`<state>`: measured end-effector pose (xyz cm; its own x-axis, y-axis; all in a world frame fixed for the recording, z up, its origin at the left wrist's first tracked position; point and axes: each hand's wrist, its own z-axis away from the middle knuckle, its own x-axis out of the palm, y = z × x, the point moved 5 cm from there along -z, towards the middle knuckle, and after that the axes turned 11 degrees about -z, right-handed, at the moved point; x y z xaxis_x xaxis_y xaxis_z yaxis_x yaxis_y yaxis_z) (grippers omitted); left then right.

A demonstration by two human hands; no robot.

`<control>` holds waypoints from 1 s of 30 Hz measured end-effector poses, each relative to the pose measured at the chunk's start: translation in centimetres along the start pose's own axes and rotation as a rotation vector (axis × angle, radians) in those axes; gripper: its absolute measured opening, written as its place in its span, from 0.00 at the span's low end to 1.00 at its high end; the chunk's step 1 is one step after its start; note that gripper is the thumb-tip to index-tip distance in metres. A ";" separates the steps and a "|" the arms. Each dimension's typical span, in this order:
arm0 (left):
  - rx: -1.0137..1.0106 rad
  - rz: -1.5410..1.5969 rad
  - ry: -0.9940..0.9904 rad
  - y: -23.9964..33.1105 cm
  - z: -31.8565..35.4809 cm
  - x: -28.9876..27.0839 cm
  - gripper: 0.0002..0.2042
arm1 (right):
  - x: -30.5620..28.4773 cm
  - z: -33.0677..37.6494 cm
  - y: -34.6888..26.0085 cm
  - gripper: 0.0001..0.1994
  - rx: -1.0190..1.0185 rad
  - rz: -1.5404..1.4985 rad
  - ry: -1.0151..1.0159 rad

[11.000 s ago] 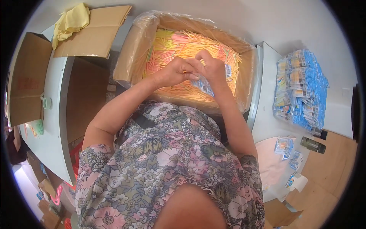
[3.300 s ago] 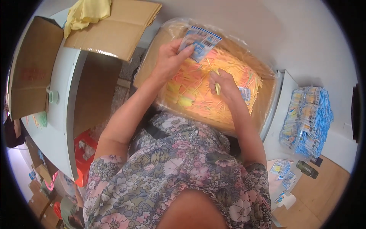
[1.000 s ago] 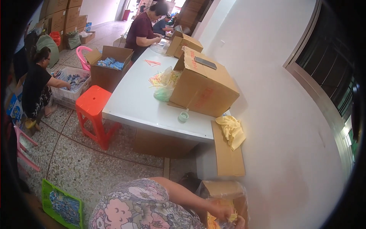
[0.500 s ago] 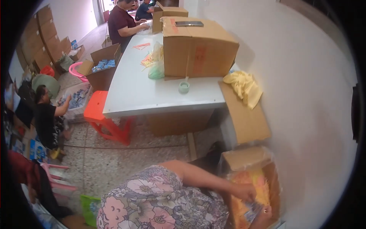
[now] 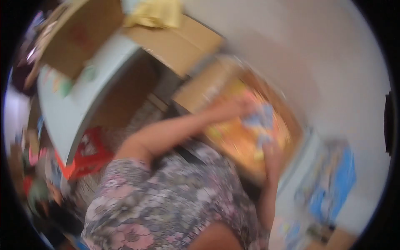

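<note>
Over an open cardboard box (image 5: 200,93), my left hand (image 5: 243,106) is closed at the edge of some blue-and-clear plastic packets (image 5: 261,118). My right hand (image 5: 273,155) is lower, at the near right side of the box, its fingertips next to a smaller bluish piece. Motion blur smears its fingers, so its grip is unclear. Below both hands a heap of thin orange and yellow pieces (image 5: 231,137) fills the box; their kind is too blurred to make out. Clear plastic shows along the box's rim.
A white table (image 5: 62,110) with a large carton (image 5: 85,37) stands at left, a red stool (image 5: 89,152) beneath its edge. A cardboard flap (image 5: 179,43) bears a yellow cloth (image 5: 154,14). At right, a blue package (image 5: 333,183) lies on a pale surface. Other people are at far left.
My view has swung right and down, so the table now sits at left and the box near the middle. Both hands stay over the box with the packets between them.
</note>
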<state>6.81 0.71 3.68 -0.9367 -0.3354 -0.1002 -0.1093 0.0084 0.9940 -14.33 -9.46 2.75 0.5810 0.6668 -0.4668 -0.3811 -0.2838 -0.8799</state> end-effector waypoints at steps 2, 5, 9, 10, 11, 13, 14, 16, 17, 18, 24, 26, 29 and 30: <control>-0.013 0.116 -0.048 -1.6 -0.9 0.9 0.10 | -2.3 0.2 -1.9 0.09 0.122 -0.199 0.238; -0.074 0.246 -0.124 -2.9 -1.5 3.0 0.09 | -3.9 0.3 -3.9 0.08 0.205 -0.586 0.310; -0.067 0.270 -0.119 -2.2 -1.7 4.6 0.05 | -4.2 -0.9 -5.0 0.08 0.134 -0.790 0.234; -0.072 0.255 -0.119 -2.1 -1.8 4.8 0.05 | -4.2 -1.3 -4.9 0.07 0.106 -0.831 0.171; -0.071 0.254 -0.125 -2.2 -1.8 4.9 0.05 | -4.3 -1.5 -4.9 0.07 0.104 -0.832 0.176; -0.085 0.249 -0.166 -2.6 -1.7 5.1 0.07 | -4.0 -1.6 -5.1 0.09 0.140 -0.851 0.215; -0.087 0.253 -0.170 -2.5 -1.6 5.3 0.07 | -4.1 -1.7 -5.0 0.09 0.143 -0.849 0.219; -0.098 0.221 -0.172 -2.3 -1.5 5.2 0.07 | -4.0 -2.2 -5.2 0.10 0.059 -0.665 0.192; -0.101 0.222 -0.173 -2.1 -1.4 5.3 0.07 | -3.9 -2.3 -5.3 0.10 0.062 -0.665 0.193; -0.117 0.206 -0.178 -2.1 -1.4 5.4 0.07 | -3.9 -2.4 -5.5 0.11 0.060 -0.632 0.221; -0.113 0.229 -0.199 -2.4 -1.7 5.2 0.08 | -4.5 -3.1 -4.6 0.10 0.143 -0.644 0.213; -0.115 0.238 -0.207 -2.5 -1.7 5.2 0.08 | -4.3 -3.1 -4.6 0.10 0.155 -0.619 0.217; -0.124 0.183 -0.214 -2.4 -1.7 5.2 0.08 | -4.3 -3.8 -5.1 0.12 0.051 -0.329 0.264; -0.111 0.178 -0.214 -2.4 -1.7 5.2 0.07 | -4.3 -3.9 -5.6 0.13 -0.025 -0.247 0.280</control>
<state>2.77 -2.67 0.82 -0.9880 -0.1317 0.0804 0.0886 -0.0578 0.9944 -11.92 -13.44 9.31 0.8289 0.5037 -0.2434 -0.1893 -0.1570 -0.9693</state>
